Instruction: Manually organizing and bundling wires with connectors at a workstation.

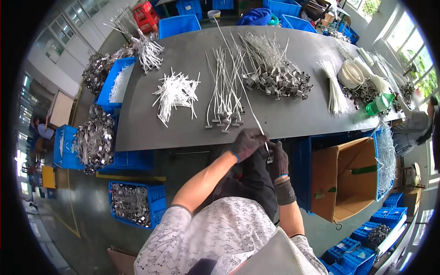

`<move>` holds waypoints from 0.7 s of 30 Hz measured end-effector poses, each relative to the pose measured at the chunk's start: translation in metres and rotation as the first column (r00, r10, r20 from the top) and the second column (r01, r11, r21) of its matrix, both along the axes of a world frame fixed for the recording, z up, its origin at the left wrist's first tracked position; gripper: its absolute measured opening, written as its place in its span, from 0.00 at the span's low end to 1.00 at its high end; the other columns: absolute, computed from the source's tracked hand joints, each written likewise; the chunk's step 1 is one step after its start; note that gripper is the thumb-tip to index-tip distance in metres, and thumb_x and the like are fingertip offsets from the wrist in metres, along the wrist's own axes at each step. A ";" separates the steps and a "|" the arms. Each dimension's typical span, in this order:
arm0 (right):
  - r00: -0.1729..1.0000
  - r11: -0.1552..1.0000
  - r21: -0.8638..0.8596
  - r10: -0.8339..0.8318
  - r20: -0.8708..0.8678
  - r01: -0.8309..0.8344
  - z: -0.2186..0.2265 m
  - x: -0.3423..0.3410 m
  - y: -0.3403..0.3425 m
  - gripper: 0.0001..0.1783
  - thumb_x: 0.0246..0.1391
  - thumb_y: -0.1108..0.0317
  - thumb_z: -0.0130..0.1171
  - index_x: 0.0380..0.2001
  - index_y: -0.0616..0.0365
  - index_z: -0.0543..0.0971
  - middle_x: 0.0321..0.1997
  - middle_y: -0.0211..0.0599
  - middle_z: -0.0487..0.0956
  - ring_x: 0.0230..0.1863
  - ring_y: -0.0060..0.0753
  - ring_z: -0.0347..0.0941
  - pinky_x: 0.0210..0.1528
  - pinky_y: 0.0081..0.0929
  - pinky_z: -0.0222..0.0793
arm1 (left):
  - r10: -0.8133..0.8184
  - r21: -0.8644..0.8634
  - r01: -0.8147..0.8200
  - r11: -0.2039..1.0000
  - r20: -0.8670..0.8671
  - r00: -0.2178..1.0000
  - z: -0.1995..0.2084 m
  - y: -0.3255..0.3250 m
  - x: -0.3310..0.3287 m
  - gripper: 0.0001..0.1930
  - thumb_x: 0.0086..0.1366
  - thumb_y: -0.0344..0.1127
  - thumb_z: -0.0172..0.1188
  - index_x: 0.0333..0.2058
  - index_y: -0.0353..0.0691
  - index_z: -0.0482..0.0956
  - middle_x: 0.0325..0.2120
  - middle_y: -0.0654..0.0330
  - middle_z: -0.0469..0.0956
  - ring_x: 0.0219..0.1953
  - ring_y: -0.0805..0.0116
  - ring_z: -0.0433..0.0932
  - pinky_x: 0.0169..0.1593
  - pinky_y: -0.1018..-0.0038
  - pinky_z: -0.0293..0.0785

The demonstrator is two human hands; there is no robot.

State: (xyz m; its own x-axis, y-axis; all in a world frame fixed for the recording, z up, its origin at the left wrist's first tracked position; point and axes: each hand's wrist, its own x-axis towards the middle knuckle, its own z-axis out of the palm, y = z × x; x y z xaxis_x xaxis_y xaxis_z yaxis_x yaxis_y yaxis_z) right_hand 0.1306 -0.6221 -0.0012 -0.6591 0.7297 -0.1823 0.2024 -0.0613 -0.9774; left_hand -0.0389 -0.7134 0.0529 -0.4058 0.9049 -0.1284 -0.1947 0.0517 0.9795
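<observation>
Both my hands wear dark gloves and meet at the table's near edge. My left hand (249, 143) is closed round a long thin wire with a white sleeve (255, 117), which slants up and away over the tabletop. Close beside it, my right hand (278, 161) has its fingers curled on the wire's lower end, where a small metal piece (269, 160) shows. Just beyond lie several similar wires with metal ends (224, 107). Left of them is a loose heap of short white sleeves (176, 95). Farther right sits a big pile of wires with metal pieces (279, 80).
The dark table (142, 123) spans the space ahead. Bundled white strands (333, 87), a white roll (351, 74) and a green bottle (379, 104) stand at its right. An open cardboard box (324, 181) is by my right arm. Blue crates (158, 201) of parts surround me; another person (415, 123) is at far right.
</observation>
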 end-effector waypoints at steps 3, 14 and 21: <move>0.983 0.928 -0.369 -0.108 -0.146 0.048 -0.009 -0.033 0.012 0.26 0.72 0.53 0.49 0.60 0.64 0.72 0.41 0.40 0.84 0.34 0.37 0.79 0.39 0.32 0.76 | 0.084 0.019 -0.082 0.996 -0.159 0.984 -0.021 -0.002 0.017 0.12 0.70 0.36 0.64 0.44 0.32 0.84 0.38 0.59 0.85 0.43 0.73 0.82 0.49 0.73 0.80; 0.893 0.821 0.566 -0.201 0.403 -0.071 -0.029 -0.133 0.125 0.27 0.67 0.50 0.53 0.62 0.53 0.72 0.38 0.53 0.84 0.42 0.56 0.82 0.45 0.44 0.76 | 0.138 -0.327 -0.124 0.937 0.019 0.990 -0.024 0.006 -0.115 0.18 0.71 0.44 0.61 0.44 0.32 0.83 0.34 0.59 0.85 0.33 0.73 0.83 0.39 0.75 0.80; 0.828 0.717 0.663 -0.228 0.512 -0.213 -0.049 -0.176 0.205 0.31 0.62 0.45 0.55 0.59 0.55 0.74 0.49 0.61 0.80 0.52 0.68 0.76 0.54 0.54 0.71 | 0.209 -0.321 -0.505 0.801 -0.640 0.739 -0.055 -0.026 -0.191 0.20 0.68 0.49 0.57 0.44 0.37 0.83 0.31 0.50 0.84 0.33 0.54 0.84 0.39 0.61 0.80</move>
